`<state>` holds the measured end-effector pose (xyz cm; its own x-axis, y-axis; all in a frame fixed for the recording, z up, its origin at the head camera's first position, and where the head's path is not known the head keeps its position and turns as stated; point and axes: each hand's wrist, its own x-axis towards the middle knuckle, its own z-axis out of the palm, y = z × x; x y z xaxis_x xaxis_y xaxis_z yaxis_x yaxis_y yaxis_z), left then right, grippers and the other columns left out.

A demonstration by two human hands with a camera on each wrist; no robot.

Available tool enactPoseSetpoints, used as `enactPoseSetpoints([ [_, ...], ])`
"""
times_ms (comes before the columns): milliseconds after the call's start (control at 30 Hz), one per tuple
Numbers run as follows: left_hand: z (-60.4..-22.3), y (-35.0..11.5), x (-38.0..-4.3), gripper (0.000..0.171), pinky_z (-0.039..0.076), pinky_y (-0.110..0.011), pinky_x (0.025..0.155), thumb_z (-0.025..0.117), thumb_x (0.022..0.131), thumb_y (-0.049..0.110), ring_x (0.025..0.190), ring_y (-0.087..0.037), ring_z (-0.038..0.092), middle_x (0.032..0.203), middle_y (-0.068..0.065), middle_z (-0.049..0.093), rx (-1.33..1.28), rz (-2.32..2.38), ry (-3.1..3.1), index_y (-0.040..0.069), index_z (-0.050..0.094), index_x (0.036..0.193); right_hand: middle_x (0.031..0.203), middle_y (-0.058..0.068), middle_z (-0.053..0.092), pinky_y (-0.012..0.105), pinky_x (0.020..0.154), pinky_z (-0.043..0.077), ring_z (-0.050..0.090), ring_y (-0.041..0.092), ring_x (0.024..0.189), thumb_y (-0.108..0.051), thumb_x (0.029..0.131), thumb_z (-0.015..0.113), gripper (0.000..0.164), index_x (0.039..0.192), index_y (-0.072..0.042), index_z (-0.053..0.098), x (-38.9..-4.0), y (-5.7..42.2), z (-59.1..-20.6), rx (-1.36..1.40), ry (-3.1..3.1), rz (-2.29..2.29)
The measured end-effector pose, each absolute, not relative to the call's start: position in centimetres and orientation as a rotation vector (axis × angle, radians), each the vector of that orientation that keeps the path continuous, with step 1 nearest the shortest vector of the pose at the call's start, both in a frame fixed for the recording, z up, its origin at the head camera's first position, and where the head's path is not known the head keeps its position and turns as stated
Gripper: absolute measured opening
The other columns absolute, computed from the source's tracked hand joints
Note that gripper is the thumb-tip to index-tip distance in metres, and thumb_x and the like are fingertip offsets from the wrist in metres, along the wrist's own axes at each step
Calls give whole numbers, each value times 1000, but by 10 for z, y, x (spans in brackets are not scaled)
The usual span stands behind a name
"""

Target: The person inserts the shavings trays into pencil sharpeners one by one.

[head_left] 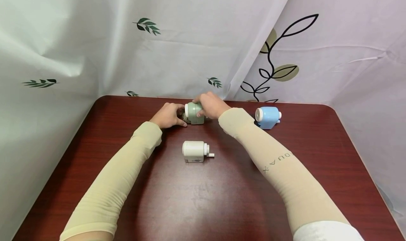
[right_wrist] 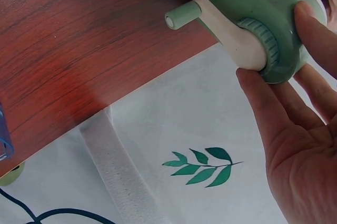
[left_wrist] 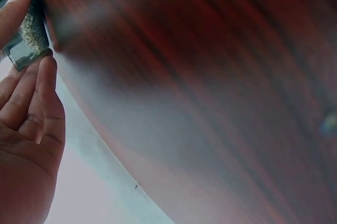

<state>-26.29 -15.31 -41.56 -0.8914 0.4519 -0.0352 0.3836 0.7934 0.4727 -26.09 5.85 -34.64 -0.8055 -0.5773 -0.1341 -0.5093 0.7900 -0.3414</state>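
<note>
Near the table's back edge, my right hand (head_left: pixel 211 105) grips a green hand-crank pencil sharpener (head_left: pixel 196 114). Its white crank arm (right_wrist: pixel 231 31) and green knob show in the right wrist view, with my thumb and fingertips on the body around the crank end. On the sharpener's other side, my left hand (head_left: pixel 167 116) pinches a clear shavings drawer (left_wrist: pixel 32 37) between thumb and fingers. Pale shavings lie in that drawer. From the head view the drawer sits right at the sharpener's left end, partly hidden by the left fingers.
A cream pencil sharpener (head_left: pixel 194 151) lies nearer on the dark red wooden table (head_left: pixel 203 198), its crank to the right. At the right stands a blue pencil sharpener (head_left: pixel 269 117), close beyond my right forearm. White leaf-printed cloth (head_left: pixel 177 57) hangs behind the table's back edge.
</note>
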Motion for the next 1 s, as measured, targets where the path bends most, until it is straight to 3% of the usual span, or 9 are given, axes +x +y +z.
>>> enactPoseSetpoints([
  [533,-417,-146,-262,58,54,-38,79,93,73,26,86,-21,67,94,-8,71,632,742,2825,2,67,118,134,12,63,34,96,49,62,23,113,-21,88,79,57,140,-6,59,-260,59,-345,-809,2734,-453],
  [1000,-416,-140,-263,57,52,-38,83,92,74,30,89,-22,65,100,-6,71,617,692,2824,4,66,117,134,12,64,34,95,49,63,23,111,-21,88,79,58,140,-5,59,-261,60,-346,-823,2730,-460],
])
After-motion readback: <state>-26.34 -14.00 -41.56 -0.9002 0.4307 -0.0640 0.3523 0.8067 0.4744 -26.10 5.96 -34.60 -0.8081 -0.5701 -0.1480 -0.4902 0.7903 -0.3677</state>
